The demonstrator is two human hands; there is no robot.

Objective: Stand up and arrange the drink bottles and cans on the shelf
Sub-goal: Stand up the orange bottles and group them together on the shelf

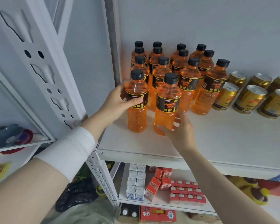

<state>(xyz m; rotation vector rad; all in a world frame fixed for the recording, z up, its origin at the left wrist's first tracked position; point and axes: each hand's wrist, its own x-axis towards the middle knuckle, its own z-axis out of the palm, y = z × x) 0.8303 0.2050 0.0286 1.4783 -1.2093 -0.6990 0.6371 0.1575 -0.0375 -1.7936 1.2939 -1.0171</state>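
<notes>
Nearest, the right hand (178, 128) cups the ribbed plastic base of one orange bottle (166, 104), fingers curled around it, close to the shelf's (152, 147) front edge. Just left, the left hand (118, 101), with a white cloth band (69, 151) on its forearm, clamps thumb and fingers on a second bottle's (137, 101) black label. Behind stand twelve more upright black-capped bottles (188, 83) toward the back-left corner. Rightward, at least seven gold metal cans (249, 99) stand in rows.
</notes>
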